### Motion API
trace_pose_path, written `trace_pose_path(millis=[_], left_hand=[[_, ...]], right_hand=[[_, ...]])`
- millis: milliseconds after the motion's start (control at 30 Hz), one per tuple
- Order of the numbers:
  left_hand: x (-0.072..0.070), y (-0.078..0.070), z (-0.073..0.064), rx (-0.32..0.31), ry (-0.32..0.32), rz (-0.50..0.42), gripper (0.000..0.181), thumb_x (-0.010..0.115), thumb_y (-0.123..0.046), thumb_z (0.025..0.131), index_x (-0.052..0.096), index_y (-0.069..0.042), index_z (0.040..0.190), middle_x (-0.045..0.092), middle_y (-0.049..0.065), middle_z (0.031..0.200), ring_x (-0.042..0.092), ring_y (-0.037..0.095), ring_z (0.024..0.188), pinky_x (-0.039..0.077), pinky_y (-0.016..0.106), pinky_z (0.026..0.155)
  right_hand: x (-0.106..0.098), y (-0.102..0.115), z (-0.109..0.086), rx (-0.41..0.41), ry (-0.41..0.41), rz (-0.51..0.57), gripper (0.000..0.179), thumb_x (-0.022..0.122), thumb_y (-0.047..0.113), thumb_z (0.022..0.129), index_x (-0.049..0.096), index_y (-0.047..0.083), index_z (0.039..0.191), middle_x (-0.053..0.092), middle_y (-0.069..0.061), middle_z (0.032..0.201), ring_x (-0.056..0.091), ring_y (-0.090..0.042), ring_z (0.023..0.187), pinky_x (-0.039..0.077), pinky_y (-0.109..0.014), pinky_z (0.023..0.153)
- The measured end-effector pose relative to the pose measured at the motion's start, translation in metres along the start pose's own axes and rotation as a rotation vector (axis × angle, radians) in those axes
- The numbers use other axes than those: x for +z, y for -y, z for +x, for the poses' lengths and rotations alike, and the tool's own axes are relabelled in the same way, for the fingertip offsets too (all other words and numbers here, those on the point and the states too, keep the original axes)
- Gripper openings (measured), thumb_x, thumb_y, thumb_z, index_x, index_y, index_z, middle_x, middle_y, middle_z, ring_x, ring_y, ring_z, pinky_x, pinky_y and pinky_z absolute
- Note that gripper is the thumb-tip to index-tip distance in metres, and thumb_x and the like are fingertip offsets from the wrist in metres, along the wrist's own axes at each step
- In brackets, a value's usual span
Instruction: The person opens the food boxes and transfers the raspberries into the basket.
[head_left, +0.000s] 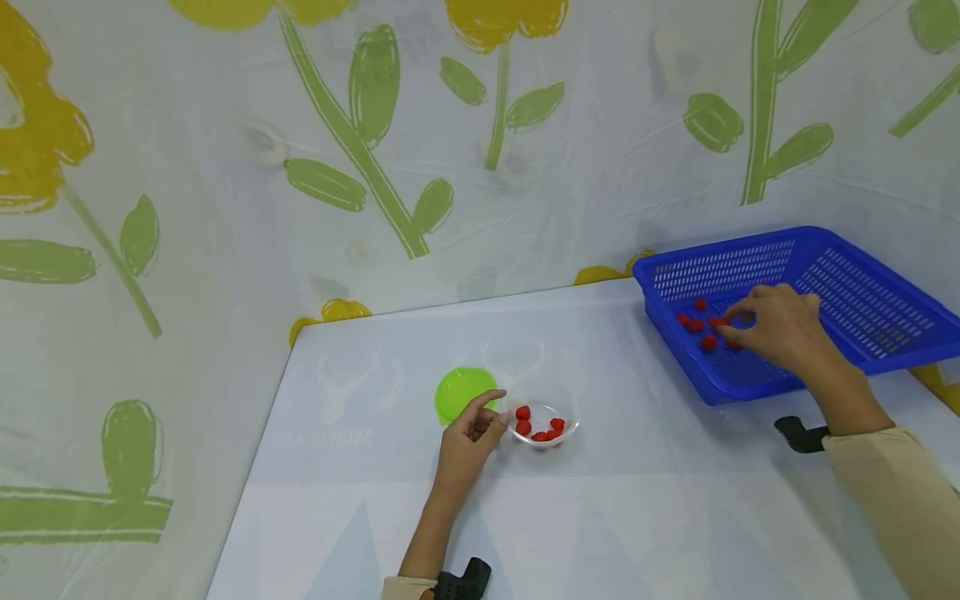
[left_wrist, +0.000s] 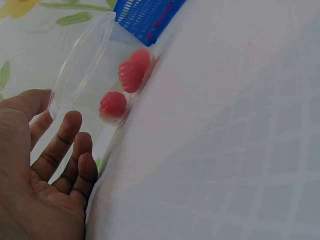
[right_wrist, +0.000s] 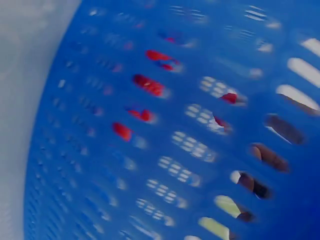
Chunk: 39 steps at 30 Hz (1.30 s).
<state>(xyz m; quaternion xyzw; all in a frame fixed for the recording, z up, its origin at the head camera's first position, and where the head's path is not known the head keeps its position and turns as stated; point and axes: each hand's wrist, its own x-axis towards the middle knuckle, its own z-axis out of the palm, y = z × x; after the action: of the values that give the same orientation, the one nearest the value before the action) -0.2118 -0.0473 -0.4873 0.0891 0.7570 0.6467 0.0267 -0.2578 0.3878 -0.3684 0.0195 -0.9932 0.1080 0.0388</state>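
In the head view my left hand (head_left: 467,433) is at the left side of a clear plastic bowl (head_left: 573,427) that holds several red raspberries (head_left: 522,427). Thumb and index finger pinch its rim (left_wrist: 80,60) in the left wrist view, while the other fingers curl loosely below. My right hand (head_left: 780,325) reaches down into a blue plastic basket (head_left: 885,300). Its thumb and index fingertips pinch a red raspberry (head_left: 717,322), with several more lying around on the basket floor. Slotted basket wall (right_wrist: 165,150) fills the right wrist view and mostly hides that hand.
A bright green round lid (head_left: 463,393) lies on the white table (head_left: 360,450), just behind the left hand. The basket stands at the table's back right, near a hanging cloth (head_left: 225,250) with printed flowers. Dark wrist mounts (head_left: 801,435) sit on both forearms.
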Motion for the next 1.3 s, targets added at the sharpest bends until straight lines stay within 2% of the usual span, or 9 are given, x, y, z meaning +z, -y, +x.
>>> trace_pose_path(millis=[167, 300, 533, 767, 900, 1067, 1200, 1300], left_hand=[[0.000, -0.023, -0.005, -0.013, -0.010, 0.003, 0.035, 0.068, -0.017, 0.097, 0.064, -0.012, 0.131, 0.062, 0.006, 0.087, 0.052, 0.013, 0.070, 0.043, 0.019, 0.063], [-0.002, -0.031, -0.006, -0.018, 0.005, -0.004, 0.035, 0.068, -0.016, 0.097, 0.064, -0.010, 0.131, 0.062, 0.006, 0.086, 0.053, 0.013, 0.070, 0.044, 0.019, 0.063], [-0.003, -0.032, -0.006, -0.014, 0.017, 0.005, 0.036, 0.068, -0.018, 0.097, 0.064, -0.012, 0.132, 0.063, 0.006, 0.088, 0.054, 0.013, 0.071, 0.045, 0.020, 0.064], [-0.003, -0.032, -0.006, -0.019, 0.022, 0.008, 0.036, 0.068, -0.020, 0.098, 0.063, -0.011, 0.132, 0.063, 0.008, 0.090, 0.054, 0.013, 0.072, 0.046, 0.020, 0.065], [-0.004, -0.030, -0.006, -0.021, 0.015, 0.012, 0.036, 0.068, -0.020, 0.097, 0.064, -0.012, 0.132, 0.063, 0.007, 0.089, 0.054, 0.012, 0.072, 0.046, 0.020, 0.065], [-0.003, -0.028, -0.006, -0.027, 0.012, 0.005, 0.035, 0.068, -0.018, 0.097, 0.064, -0.013, 0.131, 0.064, 0.007, 0.090, 0.055, 0.015, 0.073, 0.046, 0.020, 0.065], [-0.003, -0.028, -0.006, -0.027, 0.012, 0.003, 0.034, 0.068, -0.017, 0.097, 0.065, -0.015, 0.131, 0.065, 0.007, 0.092, 0.056, 0.019, 0.075, 0.046, 0.020, 0.066], [-0.003, -0.030, -0.006, -0.022, 0.009, 0.001, 0.034, 0.069, -0.017, 0.097, 0.065, -0.015, 0.131, 0.065, 0.008, 0.092, 0.056, 0.020, 0.076, 0.046, 0.020, 0.066]], right_hand=[[0.007, -0.009, 0.006, 0.040, 0.083, -0.008, 0.035, 0.076, 0.024, 0.087, 0.073, -0.006, 0.103, 0.058, -0.026, 0.103, 0.045, -0.050, 0.103, 0.028, -0.059, 0.074], [0.013, -0.013, 0.008, 0.054, 0.130, -0.012, 0.034, 0.077, 0.023, 0.086, 0.073, -0.006, 0.103, 0.060, -0.024, 0.100, 0.047, -0.047, 0.099, 0.027, -0.056, 0.074], [0.018, -0.019, 0.010, 0.045, 0.217, -0.015, 0.032, 0.080, 0.021, 0.084, 0.074, -0.005, 0.103, 0.067, -0.028, 0.102, 0.053, -0.044, 0.095, 0.027, -0.056, 0.073], [0.024, -0.020, 0.015, 0.036, 0.298, -0.016, 0.027, 0.079, 0.024, 0.085, 0.076, -0.001, 0.093, 0.070, -0.015, 0.089, 0.056, -0.040, 0.091, 0.029, -0.056, 0.074], [0.025, -0.020, 0.016, 0.039, 0.334, -0.010, 0.025, 0.078, 0.024, 0.085, 0.077, 0.000, 0.091, 0.070, -0.014, 0.089, 0.056, -0.041, 0.091, 0.030, -0.055, 0.074], [0.020, -0.017, 0.011, 0.046, 0.289, 0.014, 0.029, 0.076, 0.022, 0.087, 0.075, -0.003, 0.102, 0.068, -0.021, 0.099, 0.053, -0.044, 0.096, 0.030, -0.054, 0.072], [0.011, -0.007, 0.004, 0.021, 0.193, 0.024, 0.028, 0.072, 0.019, 0.090, 0.073, -0.004, 0.106, 0.061, -0.025, 0.104, 0.047, -0.047, 0.102, 0.028, -0.056, 0.073], [0.004, 0.007, -0.001, -0.010, 0.098, 0.032, 0.024, 0.071, 0.018, 0.091, 0.074, -0.002, 0.104, 0.059, -0.022, 0.102, 0.044, -0.048, 0.104, 0.027, -0.057, 0.074]])
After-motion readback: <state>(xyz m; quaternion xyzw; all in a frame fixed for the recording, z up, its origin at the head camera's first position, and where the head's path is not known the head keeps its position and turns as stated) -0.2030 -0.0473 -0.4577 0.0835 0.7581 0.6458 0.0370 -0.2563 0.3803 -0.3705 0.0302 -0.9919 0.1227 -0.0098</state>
